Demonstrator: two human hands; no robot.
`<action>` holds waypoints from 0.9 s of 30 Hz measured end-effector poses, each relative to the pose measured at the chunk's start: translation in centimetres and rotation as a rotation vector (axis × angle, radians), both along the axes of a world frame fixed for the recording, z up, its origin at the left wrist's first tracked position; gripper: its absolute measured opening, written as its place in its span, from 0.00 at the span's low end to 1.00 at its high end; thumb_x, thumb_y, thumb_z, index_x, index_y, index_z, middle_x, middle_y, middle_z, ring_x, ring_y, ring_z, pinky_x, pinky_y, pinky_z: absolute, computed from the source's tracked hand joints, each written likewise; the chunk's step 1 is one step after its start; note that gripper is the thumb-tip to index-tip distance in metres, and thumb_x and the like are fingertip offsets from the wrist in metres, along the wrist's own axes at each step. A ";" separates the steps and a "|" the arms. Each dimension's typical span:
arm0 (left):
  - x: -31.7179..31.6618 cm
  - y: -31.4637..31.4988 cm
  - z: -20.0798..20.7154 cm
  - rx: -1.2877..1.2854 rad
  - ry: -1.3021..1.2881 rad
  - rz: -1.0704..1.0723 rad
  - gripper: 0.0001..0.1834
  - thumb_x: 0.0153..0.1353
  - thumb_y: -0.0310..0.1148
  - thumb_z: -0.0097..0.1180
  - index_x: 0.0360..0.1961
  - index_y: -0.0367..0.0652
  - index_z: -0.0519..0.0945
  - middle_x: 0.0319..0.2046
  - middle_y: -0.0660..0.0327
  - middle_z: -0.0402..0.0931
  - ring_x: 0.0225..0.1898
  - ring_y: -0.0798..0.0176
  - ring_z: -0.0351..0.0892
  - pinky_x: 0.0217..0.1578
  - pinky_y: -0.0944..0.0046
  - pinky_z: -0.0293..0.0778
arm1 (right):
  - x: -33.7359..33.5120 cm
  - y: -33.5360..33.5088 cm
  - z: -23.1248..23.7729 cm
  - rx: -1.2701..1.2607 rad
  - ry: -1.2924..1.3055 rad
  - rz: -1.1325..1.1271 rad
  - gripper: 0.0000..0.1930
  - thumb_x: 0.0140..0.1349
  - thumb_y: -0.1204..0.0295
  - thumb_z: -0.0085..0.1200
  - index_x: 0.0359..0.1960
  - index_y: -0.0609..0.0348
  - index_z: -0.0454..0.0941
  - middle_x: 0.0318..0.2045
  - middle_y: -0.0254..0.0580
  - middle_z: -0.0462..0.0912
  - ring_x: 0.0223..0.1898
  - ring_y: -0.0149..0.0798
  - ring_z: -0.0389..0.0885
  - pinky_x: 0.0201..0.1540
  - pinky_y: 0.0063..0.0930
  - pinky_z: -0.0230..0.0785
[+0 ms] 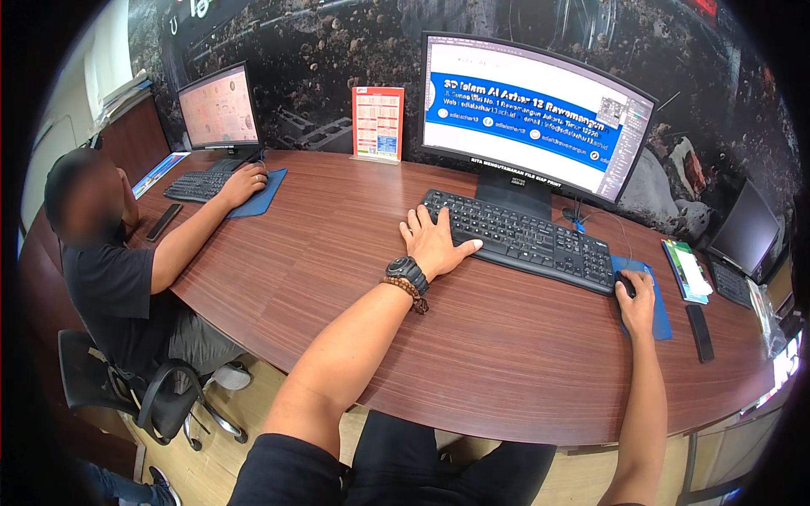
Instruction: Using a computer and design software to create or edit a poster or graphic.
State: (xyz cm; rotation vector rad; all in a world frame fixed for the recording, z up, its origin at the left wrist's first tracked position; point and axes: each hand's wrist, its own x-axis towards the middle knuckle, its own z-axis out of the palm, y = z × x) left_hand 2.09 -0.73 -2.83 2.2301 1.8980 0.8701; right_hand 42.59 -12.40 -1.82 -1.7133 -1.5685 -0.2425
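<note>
The keyboard [531, 242] has its left end under your wide-spread left hand [432, 246]; your right hand [639, 302] holds the mouse [626, 284] beneath its fingers.

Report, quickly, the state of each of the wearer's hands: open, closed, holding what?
Left hand: open, spread on the keyboard.
Right hand: closed over the black mouse.

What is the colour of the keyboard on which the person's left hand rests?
The keyboard is black; it shows best in the head view.
</note>
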 end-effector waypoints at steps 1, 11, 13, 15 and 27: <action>0.0 0.0 0.0 -0.001 -0.001 0.003 0.56 0.53 0.70 0.59 0.69 0.34 0.64 0.67 0.31 0.52 0.70 0.30 0.47 0.67 0.33 0.45 | 0.0 0.0 -0.1 0.003 -0.005 -0.004 0.15 0.59 0.69 0.60 0.46 0.62 0.83 0.47 0.53 0.77 0.51 0.53 0.77 0.57 0.40 0.68; 0.2 0.3 -0.2 -0.004 -0.072 0.019 0.47 0.58 0.60 0.60 0.69 0.37 0.65 0.67 0.33 0.52 0.70 0.33 0.48 0.68 0.35 0.43 | 0.2 -0.1 -0.1 -0.011 0.016 -0.049 0.16 0.58 0.69 0.60 0.47 0.62 0.82 0.48 0.51 0.77 0.51 0.53 0.77 0.56 0.40 0.69; 0.0 0.6 -0.2 -0.003 -0.085 0.054 0.45 0.58 0.56 0.61 0.69 0.37 0.65 0.68 0.34 0.52 0.70 0.35 0.48 0.69 0.38 0.44 | 0.2 0.1 -0.3 0.021 0.015 -0.033 0.16 0.57 0.69 0.60 0.47 0.62 0.82 0.48 0.51 0.77 0.51 0.53 0.77 0.57 0.41 0.69; 0.3 0.7 -0.3 -0.010 -0.076 0.064 0.45 0.58 0.56 0.61 0.69 0.37 0.64 0.68 0.34 0.52 0.71 0.35 0.48 0.69 0.38 0.44 | 0.4 0.2 -0.5 0.014 0.020 -0.070 0.16 0.57 0.69 0.60 0.46 0.62 0.82 0.48 0.51 0.77 0.52 0.53 0.77 0.57 0.41 0.69; 1.0 0.4 -0.1 0.027 -0.023 0.076 0.41 0.59 0.53 0.61 0.66 0.37 0.68 0.67 0.34 0.53 0.70 0.34 0.49 0.68 0.38 0.47 | 0.5 0.0 -0.1 -0.010 0.045 -0.105 0.15 0.56 0.67 0.60 0.45 0.58 0.83 0.48 0.50 0.78 0.52 0.53 0.77 0.56 0.42 0.70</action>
